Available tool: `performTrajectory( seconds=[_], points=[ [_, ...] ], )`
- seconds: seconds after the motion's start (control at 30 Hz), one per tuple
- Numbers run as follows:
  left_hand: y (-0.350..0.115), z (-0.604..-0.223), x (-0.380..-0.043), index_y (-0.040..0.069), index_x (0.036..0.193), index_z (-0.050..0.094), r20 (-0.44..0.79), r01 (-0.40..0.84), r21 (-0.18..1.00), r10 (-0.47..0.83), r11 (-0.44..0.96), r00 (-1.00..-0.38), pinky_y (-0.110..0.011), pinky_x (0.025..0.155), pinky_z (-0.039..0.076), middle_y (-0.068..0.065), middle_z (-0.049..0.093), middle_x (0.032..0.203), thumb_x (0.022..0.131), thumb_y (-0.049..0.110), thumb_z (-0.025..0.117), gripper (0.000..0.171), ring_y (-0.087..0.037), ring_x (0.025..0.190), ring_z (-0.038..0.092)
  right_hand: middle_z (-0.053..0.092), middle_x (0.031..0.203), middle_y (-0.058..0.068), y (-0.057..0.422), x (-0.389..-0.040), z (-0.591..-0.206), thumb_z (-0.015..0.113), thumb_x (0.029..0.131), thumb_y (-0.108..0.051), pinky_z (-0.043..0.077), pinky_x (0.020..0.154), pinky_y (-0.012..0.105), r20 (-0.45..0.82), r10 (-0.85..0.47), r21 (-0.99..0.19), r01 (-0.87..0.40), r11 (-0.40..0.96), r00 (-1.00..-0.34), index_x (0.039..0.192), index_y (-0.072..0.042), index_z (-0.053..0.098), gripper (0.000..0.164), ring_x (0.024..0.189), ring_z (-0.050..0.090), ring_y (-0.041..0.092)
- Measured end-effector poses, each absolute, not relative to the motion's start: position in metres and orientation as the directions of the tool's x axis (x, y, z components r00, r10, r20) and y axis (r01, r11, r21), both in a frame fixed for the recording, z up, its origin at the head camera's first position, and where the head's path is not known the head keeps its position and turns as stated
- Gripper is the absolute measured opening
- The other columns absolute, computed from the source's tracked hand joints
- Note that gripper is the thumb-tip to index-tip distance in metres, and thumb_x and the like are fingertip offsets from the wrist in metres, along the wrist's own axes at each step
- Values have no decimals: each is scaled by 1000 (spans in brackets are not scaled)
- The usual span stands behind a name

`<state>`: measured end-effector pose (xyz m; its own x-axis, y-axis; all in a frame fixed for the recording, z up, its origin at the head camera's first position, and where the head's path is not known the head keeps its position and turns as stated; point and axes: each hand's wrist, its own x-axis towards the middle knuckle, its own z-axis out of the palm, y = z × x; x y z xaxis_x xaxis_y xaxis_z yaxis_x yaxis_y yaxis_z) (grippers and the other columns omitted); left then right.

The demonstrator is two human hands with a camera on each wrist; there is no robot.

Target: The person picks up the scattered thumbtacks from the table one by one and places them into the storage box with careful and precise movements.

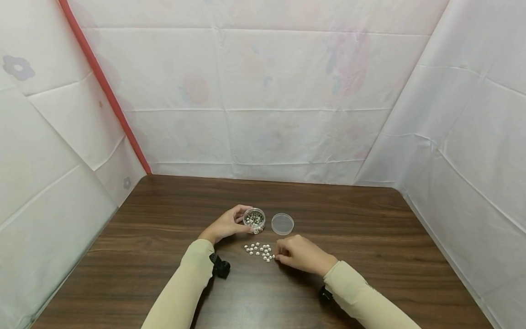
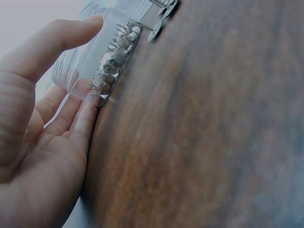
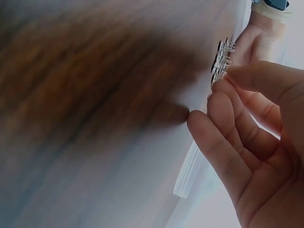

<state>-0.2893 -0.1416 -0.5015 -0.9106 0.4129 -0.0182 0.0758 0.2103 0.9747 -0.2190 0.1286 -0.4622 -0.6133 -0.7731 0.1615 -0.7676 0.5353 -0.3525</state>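
A: Head view: how far?
B: Jar (image 1: 263, 225) part-filled, lid (image 1: 282, 224) off at its three o'clock; loose tacks (image 1: 261, 249) at six, seemingly what's left.
A: Left wrist?
B: Left hand (image 2: 52, 147) grips jar.
A: Right wrist?
B: Right hand (image 3: 263, 161): fingers narrow at tacks; pinch, can't tell.

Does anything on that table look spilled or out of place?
Yes: a scatter of round, silver metal thumbtacks lies loose on the dark brown wooden table, mostly points up, outside the clear, round plastic jar. That looks odd because sharp tacks usually stay contained. Whether spilled or set out, I can't tell.
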Motion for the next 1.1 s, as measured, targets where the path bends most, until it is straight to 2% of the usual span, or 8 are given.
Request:
performTrajectory(
  seconds=[0.2, 0.47, 0.63, 0.8, 1.1],
  points=[
    [-141, -497, -287, 17, 129, 50, -26, 67, 976, 412, 208, -911, -48, 106, 35, -9, 53, 130, 69, 14, 82, 68, -23, 126, 39, 59, 69, -14, 131, -223, -461, 66, 86, -19, 46, 51, 16, 156, -752, -369, -744, 557, -641, 82, -21, 64, 5, 58, 49, -4],
    [-141, -477, -277, 5, 135, 43, -34, 60, 981, 465, 186, -885, -51, 108, 31, -20, 46, 135, 74, 7, 77, 70, -31, 129, 34, 56, 67, -14, 131, -231, -454, 63, 89, -21, 46, 50, 18, 166, -711, -375, -711, 595, -683, 84, -22, 62, 5, 57, 49, -2],
    [-142, -486, -283, 7, 136, 42, -37, 58, 980, 463, 188, -886, -51, 108, 31, -19, 46, 136, 74, 8, 77, 71, -30, 130, 33, 58, 69, -14, 127, -237, -450, 63, 89, -22, 48, 51, 18, 205, -685, -370, -703, 607, -699, 84, -22, 61, 5, 58, 50, -2],
    [-142, -501, -290, 13, 134, 45, -28, 60, 981, 438, 186, -899, -51, 108, 31, -14, 48, 135, 73, 10, 79, 71, -27, 130, 33, 57, 68, -14, 123, -244, -448, 61, 88, -20, 47, 50, 18, 233, -660, -360, -694, 624, -714, 84, -21, 60, 5, 57, 49, -2],
    [-141, -502, -289, 18, 129, 50, -17, 72, 977, 410, 201, -912, -49, 107, 34, -8, 53, 129, 70, 14, 82, 67, -24, 127, 39, 55, 70, -13, 118, -254, -448, 61, 85, -16, 47, 52, 18, 297, -660, -364, -721, 589, -690, 81, -19, 57, 7, 61, 50, 0]
  ],
)
